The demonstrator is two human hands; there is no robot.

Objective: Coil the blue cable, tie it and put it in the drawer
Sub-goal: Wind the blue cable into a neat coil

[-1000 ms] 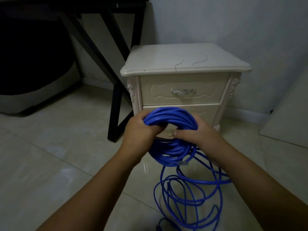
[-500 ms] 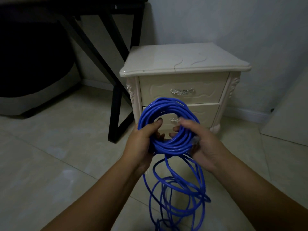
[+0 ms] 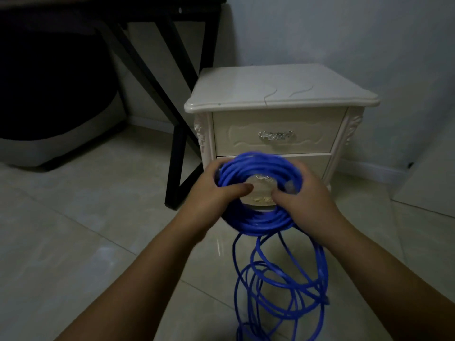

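The blue cable (image 3: 258, 221) is wound into a thick ring held upright in front of the cream nightstand (image 3: 280, 94). My left hand (image 3: 211, 193) grips the ring's left side, thumb through the middle. My right hand (image 3: 312, 205) grips its right side, fingers curled round the strands near a clear plug end. Several loose loops of the cable hang from the ring down to the floor. The top drawer (image 3: 278, 134) is closed, with a silver handle. The lower drawer is partly hidden behind the ring.
A black table leg frame (image 3: 177, 153) stands left of the nightstand. A dark seat with a grey base (image 3: 49, 134) sits at the far left. Pale floor tiles (image 3: 73, 242) spread around me. A light panel (image 3: 433, 178) leans at the right.
Both hands have shifted round the ring, which has turned and tilted flatter. The hanging loops have swung to the right and sit a little higher off the floor.
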